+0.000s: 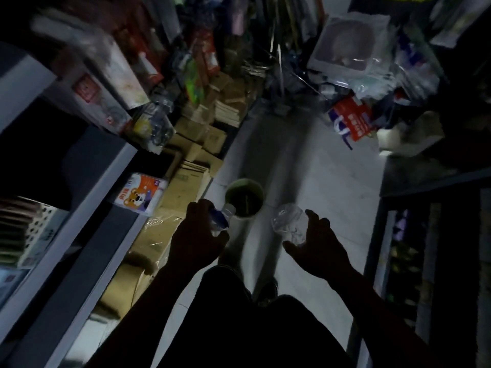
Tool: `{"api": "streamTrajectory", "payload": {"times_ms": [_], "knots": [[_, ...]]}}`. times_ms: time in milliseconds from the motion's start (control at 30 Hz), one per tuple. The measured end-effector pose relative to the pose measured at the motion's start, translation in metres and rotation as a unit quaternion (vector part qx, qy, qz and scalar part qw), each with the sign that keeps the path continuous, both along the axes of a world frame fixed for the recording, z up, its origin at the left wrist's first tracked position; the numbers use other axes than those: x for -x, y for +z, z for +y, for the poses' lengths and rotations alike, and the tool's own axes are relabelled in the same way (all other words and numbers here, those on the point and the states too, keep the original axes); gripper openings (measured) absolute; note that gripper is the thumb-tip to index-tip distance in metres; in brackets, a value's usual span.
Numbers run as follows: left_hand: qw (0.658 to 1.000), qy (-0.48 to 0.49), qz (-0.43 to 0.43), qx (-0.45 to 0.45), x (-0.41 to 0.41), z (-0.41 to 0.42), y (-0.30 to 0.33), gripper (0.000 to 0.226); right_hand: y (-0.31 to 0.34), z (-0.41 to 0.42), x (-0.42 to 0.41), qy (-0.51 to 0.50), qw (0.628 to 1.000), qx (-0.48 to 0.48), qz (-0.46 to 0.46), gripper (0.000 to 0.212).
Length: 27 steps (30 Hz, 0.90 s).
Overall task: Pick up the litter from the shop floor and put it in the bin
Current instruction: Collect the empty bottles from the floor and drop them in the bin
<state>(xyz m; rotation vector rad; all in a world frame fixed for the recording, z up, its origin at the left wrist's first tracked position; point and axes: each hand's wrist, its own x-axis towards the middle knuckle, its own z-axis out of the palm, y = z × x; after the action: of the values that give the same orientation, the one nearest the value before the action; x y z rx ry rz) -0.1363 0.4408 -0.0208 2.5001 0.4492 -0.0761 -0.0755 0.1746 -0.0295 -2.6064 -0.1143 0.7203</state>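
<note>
A round pale-green bin (259,187) stands on the tiled floor of a dim shop aisle, with dark litter inside. My left hand (198,236) is closed around a clear plastic bottle with a blue label (223,215), whose end points at the bin's near rim. My right hand (317,245) holds a crumpled clear plastic bottle (288,221) just right of the bin, fingers curled around its lower side. Both hands hover above the floor, close to the bin.
Flattened cardboard boxes (186,179) pile along the left beside a grey counter (87,221). Packaged goods (348,41) hang and lean at the aisle's far end and right. A dark shelf unit (430,235) borders the right. My legs and shoe (268,290) are below.
</note>
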Motion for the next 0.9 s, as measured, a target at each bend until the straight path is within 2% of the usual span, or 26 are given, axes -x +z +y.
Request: {"api": "streamTrajectory", "payload": {"times_ms": [100,267,433,600,667,733,800,900], "knots": [[0.999,0.028,0.039,0.014,-0.026,0.023,-0.01,0.071,-0.015,0.03,-0.044,0.023,0.997,-0.005,0.075,0.11],[0.998,0.012,0.06,0.025,-0.079,0.062,-0.03,0.068,-0.031,0.081,-0.11,0.063,0.986,0.025,0.154,0.123],[0.997,0.0,0.07,0.038,-0.137,0.086,-0.048,0.063,-0.047,0.119,-0.165,0.079,0.98,0.047,0.176,0.105],[0.985,0.036,0.137,0.094,-0.196,0.09,-0.082,0.056,-0.087,0.136,-0.213,-0.002,0.975,-0.005,0.223,0.096],[0.968,0.08,0.203,0.125,-0.217,0.09,-0.11,0.054,-0.112,0.138,-0.231,-0.04,0.965,-0.015,0.259,0.095],[0.939,0.136,0.248,0.195,-0.233,0.087,-0.148,0.047,-0.145,0.139,-0.246,-0.103,0.947,-0.031,0.302,0.082],[0.892,0.22,0.293,0.265,-0.244,0.083,-0.189,0.047,-0.18,0.139,-0.261,-0.188,0.912,-0.052,0.359,0.063],[0.822,0.328,0.316,0.341,-0.257,0.072,-0.244,0.02,-0.241,0.143,-0.282,-0.245,0.877,-0.046,0.412,0.044]]}}
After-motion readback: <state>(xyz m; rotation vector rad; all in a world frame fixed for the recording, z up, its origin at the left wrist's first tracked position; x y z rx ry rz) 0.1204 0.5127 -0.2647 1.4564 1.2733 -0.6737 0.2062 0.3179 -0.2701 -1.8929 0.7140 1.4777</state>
